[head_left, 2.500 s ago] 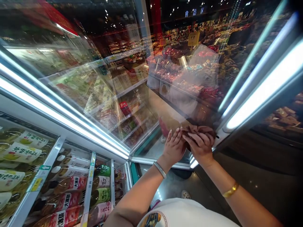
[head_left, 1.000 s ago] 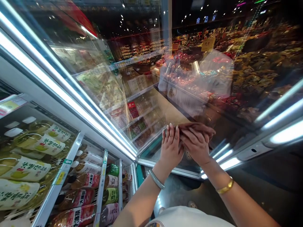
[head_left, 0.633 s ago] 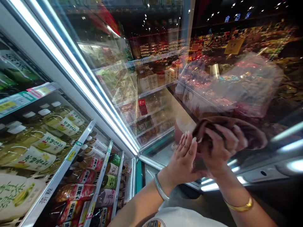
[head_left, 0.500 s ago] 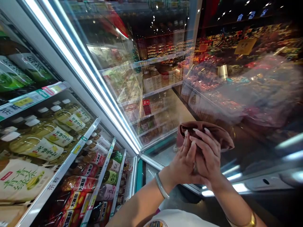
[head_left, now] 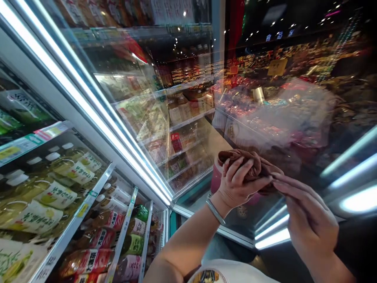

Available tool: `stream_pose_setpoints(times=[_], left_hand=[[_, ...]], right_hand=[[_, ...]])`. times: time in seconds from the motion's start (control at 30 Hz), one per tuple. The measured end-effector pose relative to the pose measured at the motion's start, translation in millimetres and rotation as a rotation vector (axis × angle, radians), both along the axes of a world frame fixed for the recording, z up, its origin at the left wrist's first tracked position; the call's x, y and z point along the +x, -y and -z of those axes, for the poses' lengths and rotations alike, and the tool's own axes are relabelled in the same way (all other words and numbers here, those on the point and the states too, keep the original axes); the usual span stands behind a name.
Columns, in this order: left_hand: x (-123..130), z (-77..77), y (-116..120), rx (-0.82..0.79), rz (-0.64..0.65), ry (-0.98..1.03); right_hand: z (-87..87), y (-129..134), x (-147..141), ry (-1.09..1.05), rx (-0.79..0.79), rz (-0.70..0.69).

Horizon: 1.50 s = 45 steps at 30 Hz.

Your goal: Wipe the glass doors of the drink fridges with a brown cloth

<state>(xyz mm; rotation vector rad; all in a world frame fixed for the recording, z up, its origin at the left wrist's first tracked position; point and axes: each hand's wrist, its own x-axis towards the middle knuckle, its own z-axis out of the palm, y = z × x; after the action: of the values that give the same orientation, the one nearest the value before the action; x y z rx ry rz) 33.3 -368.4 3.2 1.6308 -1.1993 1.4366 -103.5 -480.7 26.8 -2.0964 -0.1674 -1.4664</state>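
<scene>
A brown cloth [head_left: 253, 165], bunched and folded, is held in front of a glass door [head_left: 194, 161]. My left hand [head_left: 238, 182], with a pale bangle at the wrist, has its fingers curled over the cloth's left part and its thumb stretched to the right. My right hand [head_left: 309, 212] is at the cloth's right end, its long fingers close together and the fingertips at the edge, near my left thumb. The right thumb is hidden. Whether the cloth touches the glass I cannot tell.
To the left, a lit fridge holds shelves of bottled drinks [head_left: 55, 192] behind price rails [head_left: 88, 204]. A bright light strip [head_left: 97, 106] runs along its frame. Reflected shelves and heaped, bagged goods [head_left: 265, 110] show in and through the glass. A pink shape [head_left: 216, 179] is behind the cloth.
My hands, close together on the cloth before, have moved apart. The right hand has shifted right to the cloth's end; the left has curled around it. The cloth is now more bunched.
</scene>
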Motion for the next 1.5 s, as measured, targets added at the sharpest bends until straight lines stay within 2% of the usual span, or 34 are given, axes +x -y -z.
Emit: stream_pose_setpoints(times=[0.07, 0.13, 0.2, 0.27, 0.33, 0.43, 0.57, 0.67, 0.8, 0.87, 0.93, 1.0, 1.07, 1.13, 1.23, 1.33, 1.4, 1.5], left_hand=[[9, -8.3, -13, -0.025, 0.069, 0.045], [20, -9.4, -36, -0.038, 0.114, 0.061], [32, -4.8, -64, -0.027, 0.093, 0.029], [39, 0.8, -87, -0.021, 0.013, -0.056], [39, 3.8, -97, -0.058, -0.037, -0.143], [27, 6.2, -90, -0.132, -0.04, -0.27], [19, 17.5, -75, -0.025, 0.034, -0.271], [37, 19.3, -78, 0.005, 0.066, -0.179], [74, -1.3, -94, -0.021, 0.101, 0.032], [85, -6.3, -105, 0.01, 0.132, 0.093], [86, 1.5, -115, -0.016, 0.124, 0.053], [80, 19.0, -119, -0.092, 0.1, -0.051], [75, 35.5, -118, -0.111, 0.106, -0.103], [76, 40.1, -119, -0.037, 0.139, -0.03], [92, 21.8, -130, 0.042, 0.134, 0.119], [102, 4.5, -145, -0.117, -0.012, -0.004], [98, 10.5, -146, -0.224, -0.085, -0.144], [88, 37.7, -142, -0.162, -0.067, -0.224]], right_hand=[[6.8, -2, 4, 0.061, -0.105, 0.159], [17.5, -10, 16, 0.078, -0.256, 0.279], [28.4, -25, 34, -0.001, -0.334, 0.276], [35.1, -43, 53, -0.072, -0.362, 0.218], [35.8, -59, 69, -0.057, -0.388, 0.18], [30.3, -67, 84, 0.013, -0.39, 0.186], [32.4, -55, 93, 0.04, -0.433, 0.303], [40.9, -51, 97, 0.022, -0.459, 0.364], [42.8, -57, 99, 0.049, -0.405, 0.381], [41.1, -61, 99, 0.054, -0.412, 0.366], [41.3, -66, 100, 0.045, -0.433, 0.39], [43.9, -73, 101, 0.017, -0.454, 0.415], [46.5, -81, 103, -0.018, -0.461, 0.364], [46.2, -88, 105, -0.032, -0.462, 0.28], [39.3, -92, 109, -0.01, -0.482, 0.253], [33.0, -97, 117, 0.032, -0.527, 0.275], [33.8, -105, 123, 0.026, -0.55, 0.262], [41.7, -118, 128, -0.018, -0.55, 0.214]])
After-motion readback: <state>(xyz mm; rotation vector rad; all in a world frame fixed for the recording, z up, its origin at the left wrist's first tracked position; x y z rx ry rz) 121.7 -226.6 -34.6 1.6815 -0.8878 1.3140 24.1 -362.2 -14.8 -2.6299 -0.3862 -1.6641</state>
